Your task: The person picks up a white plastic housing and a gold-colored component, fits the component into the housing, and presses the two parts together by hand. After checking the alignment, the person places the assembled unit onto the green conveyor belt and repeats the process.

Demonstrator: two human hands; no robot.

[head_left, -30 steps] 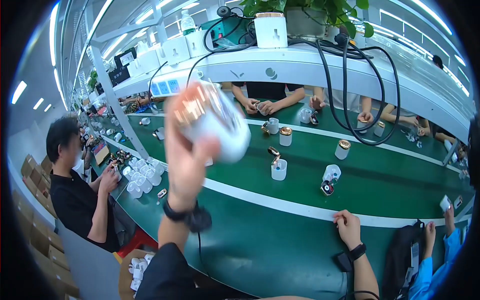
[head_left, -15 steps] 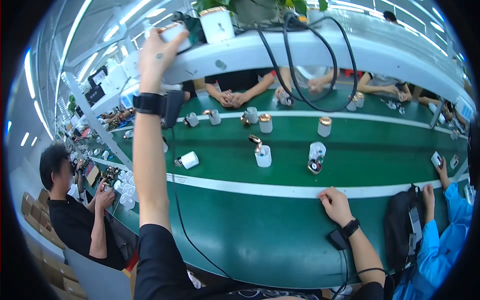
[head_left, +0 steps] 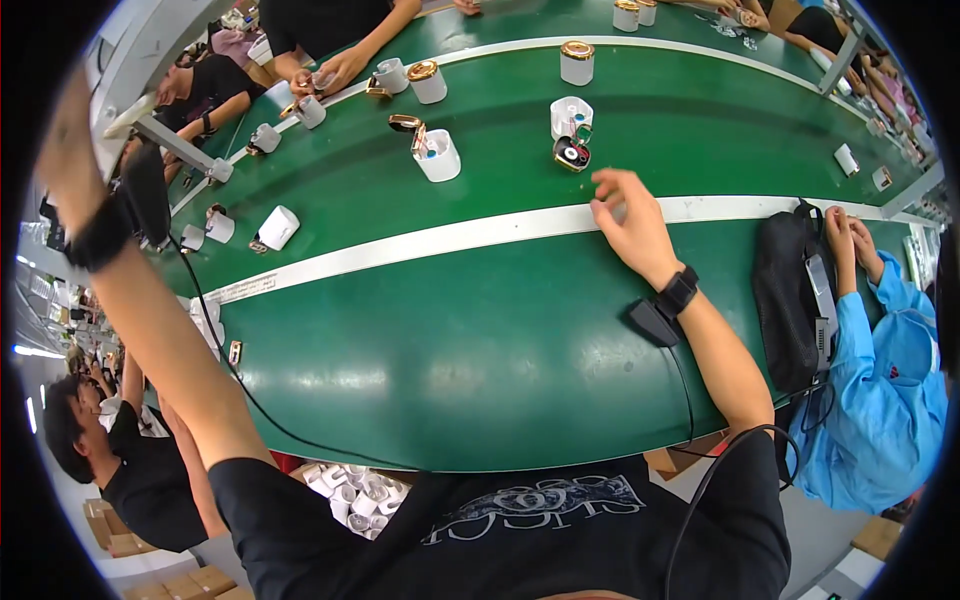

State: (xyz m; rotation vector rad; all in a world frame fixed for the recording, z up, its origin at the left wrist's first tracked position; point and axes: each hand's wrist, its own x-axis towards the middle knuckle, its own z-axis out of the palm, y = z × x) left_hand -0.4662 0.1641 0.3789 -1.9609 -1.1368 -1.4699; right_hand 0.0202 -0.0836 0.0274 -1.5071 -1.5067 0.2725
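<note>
My left hand (head_left: 68, 150) is raised at the far left beside the shelf post; motion smears it, and its fingers and anything in them cannot be made out. Over the white rail (head_left: 480, 234) is my right hand (head_left: 632, 225), its fingers loosely bent and apart from the thumb, with nothing between them. Nearest to it, just beyond, stands a white housing (head_left: 571, 117) with a dark round part tipped out at its front. Left of that is a white housing (head_left: 440, 158) with its gold lid flipped up. A closed gold-lidded white canister (head_left: 577, 66) stands farther back.
More white housings (head_left: 280, 228) sit along the green belt (head_left: 500, 110). A black bag (head_left: 785, 300) lies at right beside a person in blue (head_left: 870, 380). Cables run from both my wrists. A box of white parts (head_left: 355, 498) is below the table edge.
My left hand has come away from the overhead shelf, where it gripped a white container, and swung toward the far left. The view has tipped downward. My right hand's fingers have loosened.
</note>
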